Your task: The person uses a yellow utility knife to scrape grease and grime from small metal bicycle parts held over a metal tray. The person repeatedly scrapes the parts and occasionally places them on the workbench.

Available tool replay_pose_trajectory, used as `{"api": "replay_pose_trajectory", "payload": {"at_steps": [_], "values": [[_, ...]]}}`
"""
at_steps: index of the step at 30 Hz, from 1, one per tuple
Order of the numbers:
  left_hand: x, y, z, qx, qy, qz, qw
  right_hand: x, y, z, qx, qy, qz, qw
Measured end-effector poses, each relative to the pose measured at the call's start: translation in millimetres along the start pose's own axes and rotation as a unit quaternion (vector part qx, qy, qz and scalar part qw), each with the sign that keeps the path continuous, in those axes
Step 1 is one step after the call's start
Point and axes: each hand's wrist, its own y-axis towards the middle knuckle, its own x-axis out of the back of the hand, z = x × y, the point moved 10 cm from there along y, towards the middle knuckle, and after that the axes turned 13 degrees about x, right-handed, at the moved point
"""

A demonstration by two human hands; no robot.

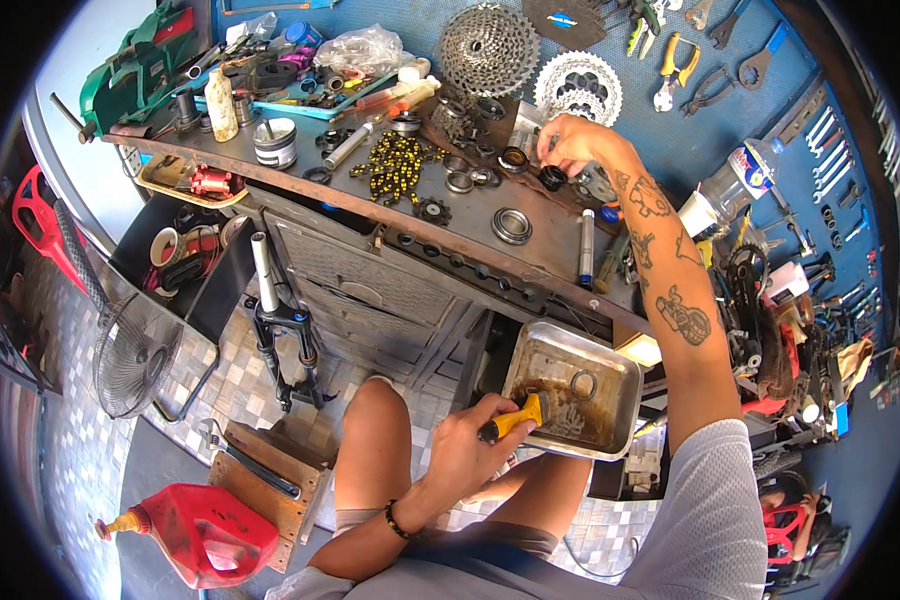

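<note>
The left hand (467, 448) is closed around a yellow brush (523, 414) over the tray (631, 395), in which a ring (595, 384) lies. The right hand (582, 143) is at the worktop (553, 246), near a black part (552, 179); I cannot tell if it holds something.

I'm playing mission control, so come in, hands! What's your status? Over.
Left hand: gripping yellow-handled brush over metal tray; thin ring inside. Right hand: over bench, beside black ring, grip unclear. Small parts crowd nearby.

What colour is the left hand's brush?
The brush is yellow and black, best seen in the head view.
</note>
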Motion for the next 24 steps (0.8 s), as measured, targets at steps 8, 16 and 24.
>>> {"api": "replay_pose_trajectory", "payload": {"at_steps": [8, 16, 24], "values": [[-0.3, -1.2, 0.0, 0.009, 0.01, 0.003, 1.0, 0.1, -0.2, -0.7, 0.027, 0.0, -0.003, 1.0], [0.5, 0.0, -2.3, -0.009, -0.004, -0.011, 1.0, 10.9, -10.8, -29.0, 0.041, 0.048, -0.052, 0.997], [3.6, -1.0, -9.4, -0.022, 0.012, -0.028, 0.999, 41.5, -120.5, 35.4, 0.28, 0.241, -0.097, 0.924]]}}
